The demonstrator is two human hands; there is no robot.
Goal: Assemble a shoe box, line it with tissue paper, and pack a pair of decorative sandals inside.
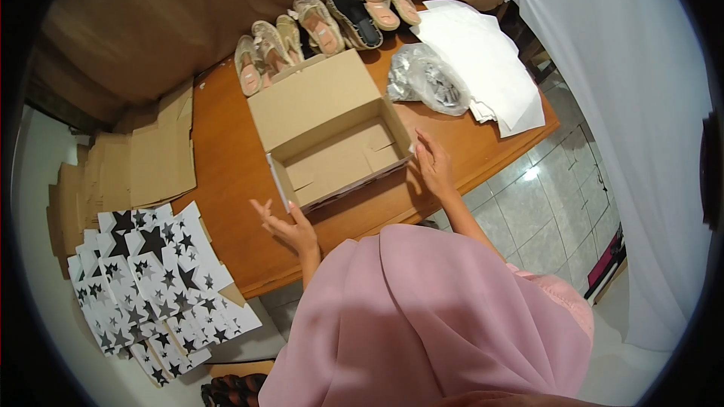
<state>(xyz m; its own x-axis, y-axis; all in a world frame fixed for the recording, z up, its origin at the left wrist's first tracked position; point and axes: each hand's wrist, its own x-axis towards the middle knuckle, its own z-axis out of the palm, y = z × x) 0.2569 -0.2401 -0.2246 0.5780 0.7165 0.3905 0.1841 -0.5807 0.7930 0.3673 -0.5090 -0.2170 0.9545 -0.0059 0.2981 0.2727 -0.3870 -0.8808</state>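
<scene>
A cardboard shoe box stands on the wooden table with its lid raised and tilted back; nothing lies inside it. At the box's near left corner is my left hand, fingers spread, the thumb close to the side wall. My right hand is at the right end of the box, its fingers stretched out and apart. Whether either hand touches the cardboard I cannot tell. Neither hand holds anything.
Several slip-on shoes line the table's back edge. Right of the box are a clear plastic bag of small silvery packets and white paper sheets. Flat cardboard pieces and star-printed white box blanks are stacked at left.
</scene>
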